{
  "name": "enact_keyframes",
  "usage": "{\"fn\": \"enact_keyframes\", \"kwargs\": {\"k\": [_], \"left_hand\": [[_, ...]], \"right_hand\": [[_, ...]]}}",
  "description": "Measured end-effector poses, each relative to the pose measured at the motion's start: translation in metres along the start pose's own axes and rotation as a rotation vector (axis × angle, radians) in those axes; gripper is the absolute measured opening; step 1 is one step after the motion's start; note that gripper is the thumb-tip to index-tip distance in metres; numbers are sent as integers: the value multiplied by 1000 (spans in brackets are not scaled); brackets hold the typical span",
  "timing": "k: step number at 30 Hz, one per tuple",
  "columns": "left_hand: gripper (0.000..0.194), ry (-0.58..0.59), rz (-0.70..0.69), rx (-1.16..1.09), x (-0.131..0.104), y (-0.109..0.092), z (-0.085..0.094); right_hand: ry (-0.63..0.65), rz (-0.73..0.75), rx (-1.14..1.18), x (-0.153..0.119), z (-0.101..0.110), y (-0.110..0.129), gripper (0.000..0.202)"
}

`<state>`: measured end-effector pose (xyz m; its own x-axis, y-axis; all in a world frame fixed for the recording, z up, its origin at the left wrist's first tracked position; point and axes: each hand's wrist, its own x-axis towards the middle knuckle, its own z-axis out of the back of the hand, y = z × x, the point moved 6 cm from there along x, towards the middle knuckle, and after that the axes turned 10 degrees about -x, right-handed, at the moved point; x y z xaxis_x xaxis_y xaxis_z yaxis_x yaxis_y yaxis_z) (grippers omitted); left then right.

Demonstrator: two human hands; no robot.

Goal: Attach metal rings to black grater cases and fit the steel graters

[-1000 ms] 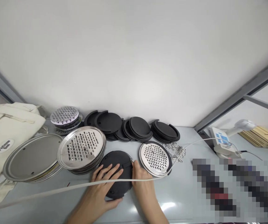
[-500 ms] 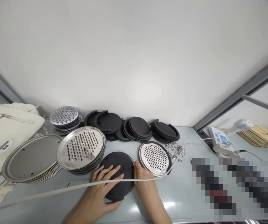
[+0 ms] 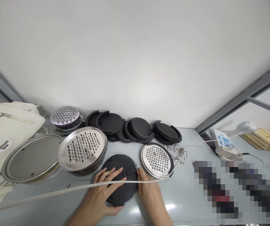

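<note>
A black disc (image 3: 123,191) with a raised strip lies flat on the grey table. My left hand (image 3: 104,188) rests on its left side with the fingers spread, pressing on the surface. At the disc's right edge, the fingers of my right hand (image 3: 146,182) are pinched together beside a small metal loop (image 3: 137,167), which they seem to grip. Right of the disc sits a round slotted metal plate (image 3: 156,159) with a black rim. A stack of round grater plates (image 3: 84,149) stands to the left, and several metal clips (image 3: 178,153) lie at the right.
Stacks of black discs (image 3: 141,128) line the wall. Large metal lids (image 3: 31,158) and a cream bag (image 3: 5,131) are at the left. A white cable (image 3: 78,189) crosses in front of my hands. A white device (image 3: 223,144) stands at the right.
My right hand has shifted slightly down and right along the disc's edge, and the small metal loop shows more. My left hand stays spread on the disc.
</note>
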<state>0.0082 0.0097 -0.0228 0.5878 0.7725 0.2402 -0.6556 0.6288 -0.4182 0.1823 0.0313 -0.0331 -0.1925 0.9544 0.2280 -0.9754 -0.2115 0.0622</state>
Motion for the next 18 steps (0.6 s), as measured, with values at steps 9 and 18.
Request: {"fn": "enact_keyframes", "kwargs": {"k": [9,18], "left_hand": [[82,39,17,-32,0,-1,-4],[82,21,18,5,1,-1,-4]], "right_hand": [[66,-20,-14,-14,-1,-4,29],[106,-13,-22,-25,0,4,30]]}}
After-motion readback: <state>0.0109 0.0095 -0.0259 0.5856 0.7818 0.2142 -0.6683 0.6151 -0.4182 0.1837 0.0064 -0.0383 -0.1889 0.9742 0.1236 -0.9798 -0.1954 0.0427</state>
